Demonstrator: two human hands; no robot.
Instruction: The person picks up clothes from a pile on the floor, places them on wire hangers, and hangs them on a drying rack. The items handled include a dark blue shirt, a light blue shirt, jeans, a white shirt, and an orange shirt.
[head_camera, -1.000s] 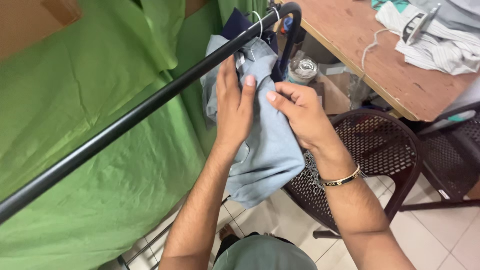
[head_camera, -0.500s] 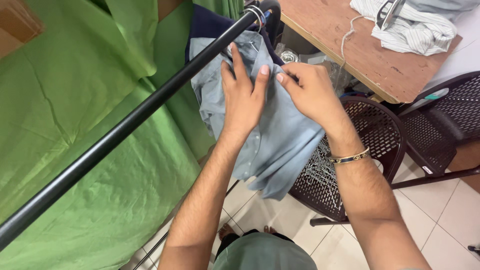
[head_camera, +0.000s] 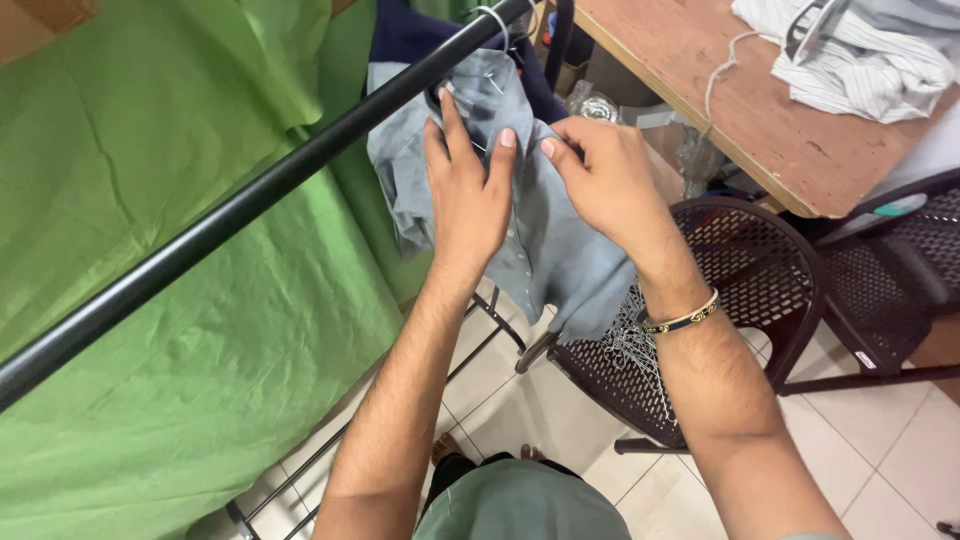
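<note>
Two hands: left hand (head_camera: 462, 195) lies flat on the shirt (head_camera: 540, 240); right hand (head_camera: 600, 185) pinches its front edge.
Place: shirt hangs from the rail (head_camera: 250, 205), far centre.
Handling: probably light, limp; best held at collar or placket.

A rail (head_camera: 250, 205) runs diagonally from lower left to upper right. A shirt (head_camera: 545, 235) hangs from it near the upper end, with another garment (head_camera: 400, 30) behind it. The left hand (head_camera: 468, 195) and right hand (head_camera: 605, 185) rest side by side on the shirt's front. A cloth backdrop (head_camera: 150, 150) hangs left of the rail. Right of the shirt stands a chair (head_camera: 740, 290), a second chair (head_camera: 900, 270) beyond it. Behind both, the worktop (head_camera: 720, 80) carries folded clothes (head_camera: 860, 60).
</note>
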